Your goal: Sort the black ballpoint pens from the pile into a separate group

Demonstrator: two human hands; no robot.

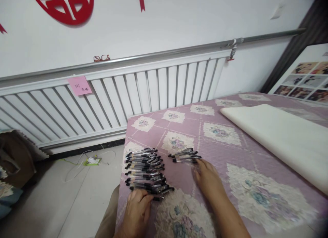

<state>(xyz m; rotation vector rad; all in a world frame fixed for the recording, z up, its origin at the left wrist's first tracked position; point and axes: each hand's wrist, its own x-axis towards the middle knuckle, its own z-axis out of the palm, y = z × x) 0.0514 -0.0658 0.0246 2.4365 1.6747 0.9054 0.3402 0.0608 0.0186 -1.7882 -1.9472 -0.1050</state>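
Observation:
A long row of clear-barrelled pens point(146, 166) with black ends lies side by side near the left edge of the bed-like surface. At the near end of this row, my left hand point(137, 209) is closed on a pen point(158, 198), whose dark end sticks out past the fingers. A smaller group of several pens point(183, 151) lies to the right. My right hand point(207, 178) is at that group's near side, its fingers curled at the end of the closest pen point(186, 159). Its fingertips are partly hidden and slightly blurred.
A purple floral cover point(179, 176) spreads under the pens, with a folded cream sheet point(276, 135) at right. Behind stands a white radiator point(159, 89) with a pink note point(79, 86); glasses point(101, 58) rest on the pipe. Cables and a power strip point(92, 160) lie on the floor.

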